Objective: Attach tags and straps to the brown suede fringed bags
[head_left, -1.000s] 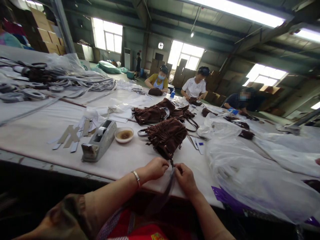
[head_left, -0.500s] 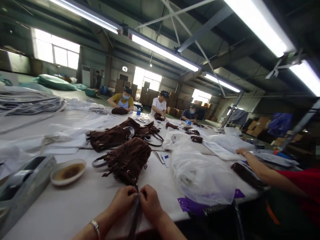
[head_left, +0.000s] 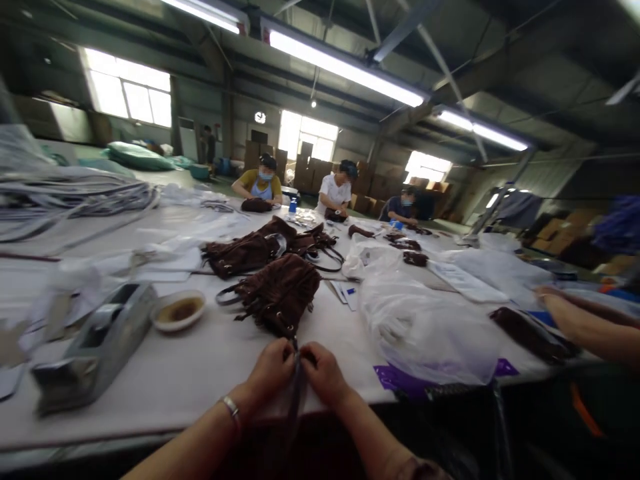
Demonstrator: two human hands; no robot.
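A brown fringed bag [head_left: 285, 290] lies on the white-covered table in front of me. From its near end a dark strap [head_left: 297, 380] runs toward me and hangs down over the table edge. My left hand [head_left: 273, 367] pinches this strap from the left, close to the bag. On the other side my right hand [head_left: 323, 373] has its fingers closed on the same strap, almost touching the left. The fingertips partly cover the spot they work on. Another brown bag [head_left: 245, 247] lies just behind the first.
A grey tape dispenser [head_left: 100, 347] and a white dish [head_left: 179, 312] with brown residue stand to the left. Clear plastic bags [head_left: 425, 327] lie on the right, near a co-worker's arm [head_left: 585, 327]. Several people sit across the table, one in a yellow top [head_left: 247, 181].
The view has tilted down and swung left, so more of the tape dispenser and front edge shows. Both hands keep their hold on the strap. The co-worker's hand at right has moved.
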